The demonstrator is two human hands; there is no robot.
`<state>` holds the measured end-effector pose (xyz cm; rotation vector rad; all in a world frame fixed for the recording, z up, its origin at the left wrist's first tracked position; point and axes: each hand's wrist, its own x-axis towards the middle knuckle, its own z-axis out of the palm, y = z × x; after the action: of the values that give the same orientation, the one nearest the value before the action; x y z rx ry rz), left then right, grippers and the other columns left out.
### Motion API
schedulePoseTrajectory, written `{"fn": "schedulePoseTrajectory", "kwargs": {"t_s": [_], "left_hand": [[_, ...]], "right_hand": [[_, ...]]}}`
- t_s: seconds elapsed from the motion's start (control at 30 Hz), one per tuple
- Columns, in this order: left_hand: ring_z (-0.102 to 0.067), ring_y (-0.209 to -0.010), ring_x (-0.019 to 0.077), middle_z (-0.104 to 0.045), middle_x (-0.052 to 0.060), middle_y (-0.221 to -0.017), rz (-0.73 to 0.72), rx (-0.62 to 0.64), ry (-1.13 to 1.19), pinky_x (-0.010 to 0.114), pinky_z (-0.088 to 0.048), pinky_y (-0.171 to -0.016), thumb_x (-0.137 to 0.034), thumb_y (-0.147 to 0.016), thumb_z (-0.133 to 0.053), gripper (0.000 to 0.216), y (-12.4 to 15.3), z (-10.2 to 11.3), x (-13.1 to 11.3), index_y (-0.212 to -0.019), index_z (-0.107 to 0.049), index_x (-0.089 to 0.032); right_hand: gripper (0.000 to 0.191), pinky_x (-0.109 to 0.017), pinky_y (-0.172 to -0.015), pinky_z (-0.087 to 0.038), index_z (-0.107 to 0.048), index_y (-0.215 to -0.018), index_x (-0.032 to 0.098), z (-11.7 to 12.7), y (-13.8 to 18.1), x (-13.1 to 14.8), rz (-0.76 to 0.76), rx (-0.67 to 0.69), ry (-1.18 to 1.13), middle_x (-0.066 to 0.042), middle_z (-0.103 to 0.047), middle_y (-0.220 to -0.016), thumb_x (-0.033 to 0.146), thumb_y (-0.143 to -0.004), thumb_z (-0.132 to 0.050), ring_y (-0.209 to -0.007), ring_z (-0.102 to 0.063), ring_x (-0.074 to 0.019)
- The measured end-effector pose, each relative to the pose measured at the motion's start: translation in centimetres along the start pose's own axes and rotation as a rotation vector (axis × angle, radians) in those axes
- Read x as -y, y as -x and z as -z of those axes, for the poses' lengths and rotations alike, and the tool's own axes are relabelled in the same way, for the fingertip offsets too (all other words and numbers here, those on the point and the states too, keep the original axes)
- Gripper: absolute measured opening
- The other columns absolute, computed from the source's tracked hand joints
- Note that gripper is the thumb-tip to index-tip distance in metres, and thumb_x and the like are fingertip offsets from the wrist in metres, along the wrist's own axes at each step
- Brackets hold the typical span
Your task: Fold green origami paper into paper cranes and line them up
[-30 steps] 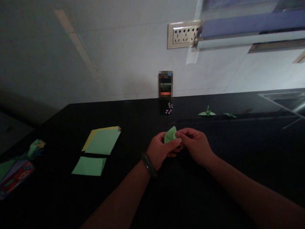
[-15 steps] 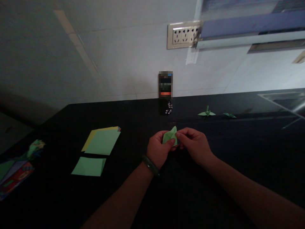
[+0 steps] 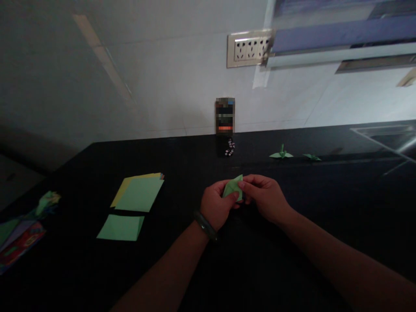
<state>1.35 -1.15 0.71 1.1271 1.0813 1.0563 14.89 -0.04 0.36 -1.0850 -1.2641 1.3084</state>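
A small piece of folded green paper [image 3: 232,187] is between my two hands, above the dark counter. My left hand [image 3: 217,203] grips its left and lower side, with the thumb lying across the front. My right hand [image 3: 264,195] pinches its right edge between thumb and fingers. The fingers behind the paper are partly hidden. Left of my hands lies a stack of green and yellow square sheets [image 3: 139,195]. A separate green sheet [image 3: 120,227] rests just in front of that stack. Two folded green paper cranes, one upright [image 3: 281,153] and one flatter [image 3: 312,157], sit behind my right hand.
A phone [image 3: 225,116] with a blurred screen leans on the wall, a beaded strap [image 3: 230,148] below it. Colourful paper packs [image 3: 22,242] and a crumpled paper piece [image 3: 47,203] lie far left. A metal-edged panel [image 3: 390,134] is at the right of the black counter.
The folded paper's upper flap has come down and now leans right, under my right thumb. Both hands keep nearly the same place.
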Motion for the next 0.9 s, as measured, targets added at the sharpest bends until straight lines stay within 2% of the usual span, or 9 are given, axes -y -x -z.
{"fn": "schedulePoseTrajectory", "kwargs": {"t_s": [0.43,0.9], "left_hand": [[-0.063,-0.060,0.0123,-0.067,0.004,-0.075,-0.007,-0.076,-0.018,0.020,-0.050,-0.050,-0.013,-0.068,-0.063,0.029,0.11,-0.35,-0.32,-0.097,-0.061,-0.010],[-0.064,-0.063,0.0131,-0.068,0.006,-0.080,-0.011,-0.054,-0.032,0.020,-0.051,-0.051,-0.015,-0.069,-0.062,0.030,0.19,-0.32,-0.21,-0.098,-0.061,-0.011]], "right_hand": [[0.015,-0.020,-0.044,-0.037,-0.062,-0.065,0.015,-0.19,0.12,0.12,0.042,-0.057,0.004,0.004,-0.055,-0.049,0.029,-0.070,-0.064,-0.043,-0.046,-0.0064],[0.015,-0.021,-0.043,-0.037,-0.062,-0.066,0.015,-0.36,0.09,-0.35,0.029,-0.130,-0.114,0.004,-0.053,-0.048,0.029,-0.067,-0.067,-0.043,-0.046,-0.0071]]}}
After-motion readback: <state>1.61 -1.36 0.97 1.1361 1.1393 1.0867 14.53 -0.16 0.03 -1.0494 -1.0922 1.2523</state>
